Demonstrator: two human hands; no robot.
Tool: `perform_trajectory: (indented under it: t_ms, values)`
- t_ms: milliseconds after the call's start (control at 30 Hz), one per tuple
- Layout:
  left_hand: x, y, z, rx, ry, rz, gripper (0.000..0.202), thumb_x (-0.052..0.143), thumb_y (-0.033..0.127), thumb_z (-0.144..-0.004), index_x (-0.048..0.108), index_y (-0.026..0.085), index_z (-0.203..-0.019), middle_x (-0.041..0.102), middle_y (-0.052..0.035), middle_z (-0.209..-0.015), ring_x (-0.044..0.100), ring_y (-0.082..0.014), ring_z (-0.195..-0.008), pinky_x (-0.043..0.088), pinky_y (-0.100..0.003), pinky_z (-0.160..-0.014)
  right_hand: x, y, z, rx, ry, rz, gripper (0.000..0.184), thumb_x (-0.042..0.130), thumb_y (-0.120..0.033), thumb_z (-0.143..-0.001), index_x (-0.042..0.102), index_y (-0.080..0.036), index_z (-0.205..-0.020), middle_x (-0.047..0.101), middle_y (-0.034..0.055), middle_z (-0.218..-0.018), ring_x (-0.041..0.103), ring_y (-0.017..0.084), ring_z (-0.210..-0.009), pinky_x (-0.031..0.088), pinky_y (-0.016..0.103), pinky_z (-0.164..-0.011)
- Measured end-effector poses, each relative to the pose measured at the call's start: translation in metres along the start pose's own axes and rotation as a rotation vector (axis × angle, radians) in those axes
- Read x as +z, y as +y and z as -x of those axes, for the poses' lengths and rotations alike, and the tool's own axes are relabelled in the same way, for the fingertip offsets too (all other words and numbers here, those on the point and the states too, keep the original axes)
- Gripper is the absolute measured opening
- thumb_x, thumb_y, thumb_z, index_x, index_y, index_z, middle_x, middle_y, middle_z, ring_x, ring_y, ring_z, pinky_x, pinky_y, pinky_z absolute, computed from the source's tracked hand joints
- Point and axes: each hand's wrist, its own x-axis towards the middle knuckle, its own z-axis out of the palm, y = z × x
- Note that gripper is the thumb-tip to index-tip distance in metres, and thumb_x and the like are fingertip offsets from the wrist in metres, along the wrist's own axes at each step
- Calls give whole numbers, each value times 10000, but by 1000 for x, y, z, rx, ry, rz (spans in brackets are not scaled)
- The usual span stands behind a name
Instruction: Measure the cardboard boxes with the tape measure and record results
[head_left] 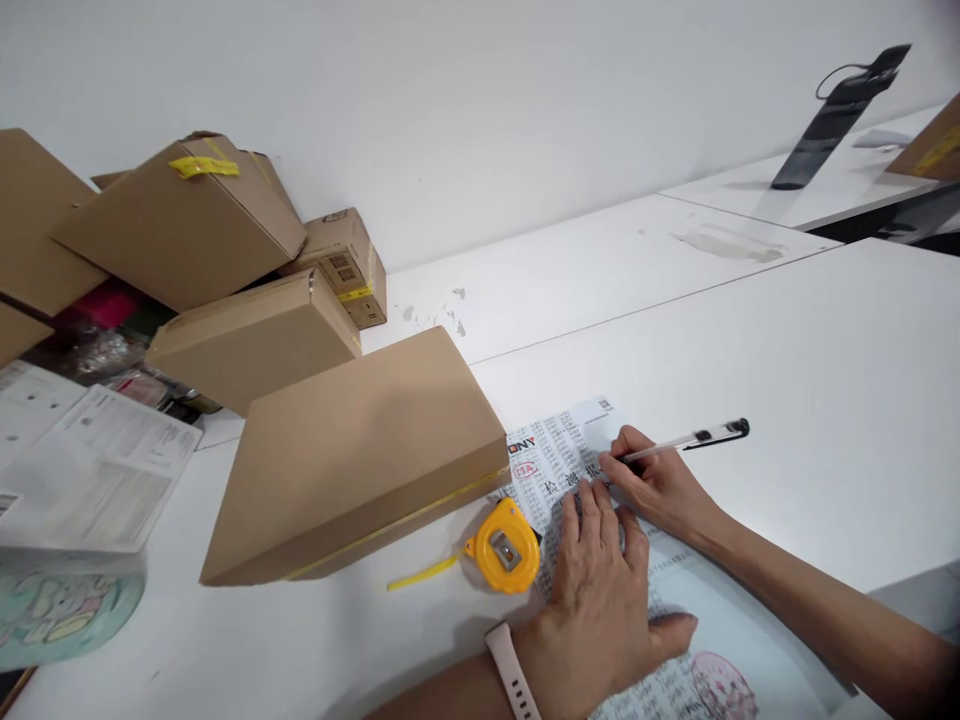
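My right hand [660, 480] pinches a clear-barrelled pen [686, 440] with a black cap on its back end. The pen's tip end, hidden by my fingers, is at a printed sheet [592, 425] with rows of small text, a red oval mark and larger handwritten black characters. My left hand [600, 590] lies flat on that same sheet, fingers stretched and thumb out, with a pink band on the wrist. Left of the sheet sits a yellow tape measure [506, 548], a short length of its tape pulled out. Beside it rests a closed cardboard box [367, 440].
More cardboard boxes [187, 215] are stacked at the back left against the wall. White printed papers [97, 460] and a round light-green item with a cartoon picture [67, 610] are at the left. A dark bottle [832, 125] stands at the far right. Seams cross the white table [787, 370].
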Motion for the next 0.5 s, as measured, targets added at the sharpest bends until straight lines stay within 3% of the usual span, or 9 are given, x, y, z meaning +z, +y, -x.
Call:
perform_trajectory:
  t_ms: [300,500]
  values:
    - [-6,-3,-1,71,75,-389,863,366,693,-961,455,-6,-1460,519,-264,-1494,403,-366,-1464,235,-496,-1215,1,7,1,-4,-35,6,293,566,-431,-933,483,-240,-726,471,-34,-616,388,120,-526,323,279,-475]
    - [-8,-2,-2,64,88,-420,868,349,710,-951,477,8,-1446,536,-257,-1482,420,-365,-1450,226,-501,-1204,1,9,2,3,-47,13,294,567,-437,-936,477,-242,-735,463,-40,-615,378,123,-530,328,282,-484]
